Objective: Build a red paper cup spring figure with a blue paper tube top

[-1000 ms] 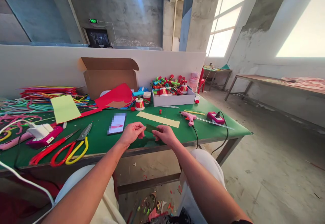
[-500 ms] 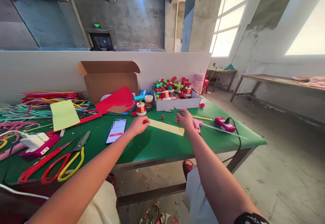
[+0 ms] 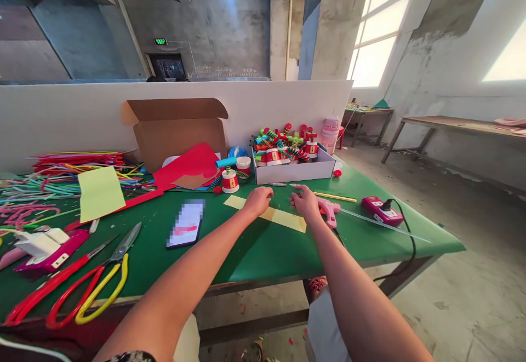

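Note:
My left hand (image 3: 258, 201) is closed just above a pale yellow paper strip (image 3: 288, 220) lying on the green table. Its fingertips are curled together, and whatever they hold is hidden. A short way to the right, my right hand (image 3: 304, 202) has its fingers drawn together near the strip's right end. Anything in those fingers is too small to name. Beside that hand lies a pink glue gun (image 3: 330, 211). A grey pen-like item (image 3: 278, 184) rests behind my hands. The red and white paper cup (image 3: 230, 182) with a coiled spring stands farther left.
A white box (image 3: 293, 172) full of spring-and-cup figures stands at the back. Left are a phone (image 3: 187, 225), scissors (image 3: 123, 247), a yellow-green sheet (image 3: 101, 193) and several bundled pipe cleaners (image 3: 78, 162). A purple power strip (image 3: 382, 212) with a cord lies right.
My left hand has moved right, over the strip, to where a small red coil lay; the coil no longer shows. The dark green piece at my right fingers is out of sight. The view has shifted slightly.

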Demonstrator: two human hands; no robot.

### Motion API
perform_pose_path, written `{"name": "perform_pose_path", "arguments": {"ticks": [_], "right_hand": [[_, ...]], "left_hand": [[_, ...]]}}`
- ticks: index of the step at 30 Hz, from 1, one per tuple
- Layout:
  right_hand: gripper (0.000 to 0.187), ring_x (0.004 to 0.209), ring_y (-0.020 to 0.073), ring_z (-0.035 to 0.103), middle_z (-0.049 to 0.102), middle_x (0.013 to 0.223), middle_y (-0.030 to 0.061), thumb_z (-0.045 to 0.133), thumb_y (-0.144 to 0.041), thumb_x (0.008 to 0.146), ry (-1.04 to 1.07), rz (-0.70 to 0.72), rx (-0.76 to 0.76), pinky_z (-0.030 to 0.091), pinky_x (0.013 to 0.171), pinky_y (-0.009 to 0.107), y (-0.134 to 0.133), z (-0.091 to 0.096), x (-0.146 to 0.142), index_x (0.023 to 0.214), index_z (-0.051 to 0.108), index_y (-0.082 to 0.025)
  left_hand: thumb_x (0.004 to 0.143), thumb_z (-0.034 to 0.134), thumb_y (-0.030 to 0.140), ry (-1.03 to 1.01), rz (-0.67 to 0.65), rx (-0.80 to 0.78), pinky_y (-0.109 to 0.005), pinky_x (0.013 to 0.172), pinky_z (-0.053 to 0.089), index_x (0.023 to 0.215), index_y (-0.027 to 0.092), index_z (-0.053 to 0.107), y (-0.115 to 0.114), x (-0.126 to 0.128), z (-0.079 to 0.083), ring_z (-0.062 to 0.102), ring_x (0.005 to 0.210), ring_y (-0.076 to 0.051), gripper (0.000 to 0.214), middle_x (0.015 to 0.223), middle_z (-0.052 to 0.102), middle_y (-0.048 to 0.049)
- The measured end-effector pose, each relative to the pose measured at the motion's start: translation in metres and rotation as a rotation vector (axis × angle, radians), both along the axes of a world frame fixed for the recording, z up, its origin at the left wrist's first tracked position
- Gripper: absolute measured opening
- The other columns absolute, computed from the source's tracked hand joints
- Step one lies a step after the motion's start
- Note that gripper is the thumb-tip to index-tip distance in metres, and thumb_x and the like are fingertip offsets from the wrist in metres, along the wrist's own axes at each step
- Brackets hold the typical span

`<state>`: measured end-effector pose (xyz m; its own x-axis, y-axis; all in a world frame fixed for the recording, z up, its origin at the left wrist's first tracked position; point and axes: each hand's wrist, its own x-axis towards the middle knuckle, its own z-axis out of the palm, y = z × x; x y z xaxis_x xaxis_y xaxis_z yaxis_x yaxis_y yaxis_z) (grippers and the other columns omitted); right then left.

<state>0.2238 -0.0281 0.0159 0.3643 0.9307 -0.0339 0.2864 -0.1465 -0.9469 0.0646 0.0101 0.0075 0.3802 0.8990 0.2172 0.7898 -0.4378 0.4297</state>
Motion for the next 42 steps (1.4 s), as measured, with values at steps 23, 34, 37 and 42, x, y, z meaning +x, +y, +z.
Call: {"name": "perform_pose_path", "arguments": {"ticks": [23,34,37,42], "right_hand": [[0.023,0.058,0.0173,0.066,0.066,0.065,0.0018,0.058,-0.015,0.081,-0.09,0.071,-0.013,0.049,0.052,0.024,0.004,-0.014,0.003,0.104,0.062,-0.017],[0.023,0.057,0.0154,0.066,0.056,0.057,-0.0032,0.05,-0.009,0.083,-0.102,0.07,-0.015,0.047,0.045,0.02,0.001,-0.01,0.002,0.099,0.062,-0.019],[0.022,0.057,0.0151,0.066,0.056,0.057,-0.0034,0.051,-0.009,0.083,-0.108,0.071,-0.018,0.047,0.044,0.02,0.001,-0.011,0.001,0.099,0.062,-0.02],[0.023,0.064,0.0167,0.068,0.058,0.06,-0.0017,0.05,-0.01,0.084,-0.152,0.078,-0.028,0.046,0.047,0.02,0.0,-0.011,0.0,0.103,0.062,-0.019]], "left_hand": [[0.057,0.056,0.005,0.125,0.042,-0.131,-0.025,0.057,0.034,0.065,0.022,0.053,-0.021,-0.113,0.018,0.058,0.069,-0.019,0.019,0.069,0.062,0.0006],[0.056,0.059,0.008,0.084,0.069,-0.156,-0.025,0.056,0.035,0.068,0.023,0.053,-0.017,-0.12,0.014,0.058,0.066,-0.019,0.021,0.067,0.059,0.0017],[0.054,0.063,0.01,0.048,0.069,-0.168,-0.024,0.056,0.037,0.068,0.024,0.054,-0.017,-0.12,0.014,0.059,0.067,-0.019,0.022,0.066,0.061,0.0022],[0.051,0.07,0.019,-0.018,0.066,-0.199,-0.025,0.056,0.041,0.073,0.023,0.06,-0.014,-0.132,0.02,0.059,0.063,-0.017,0.025,0.072,0.066,0.0016]]}}
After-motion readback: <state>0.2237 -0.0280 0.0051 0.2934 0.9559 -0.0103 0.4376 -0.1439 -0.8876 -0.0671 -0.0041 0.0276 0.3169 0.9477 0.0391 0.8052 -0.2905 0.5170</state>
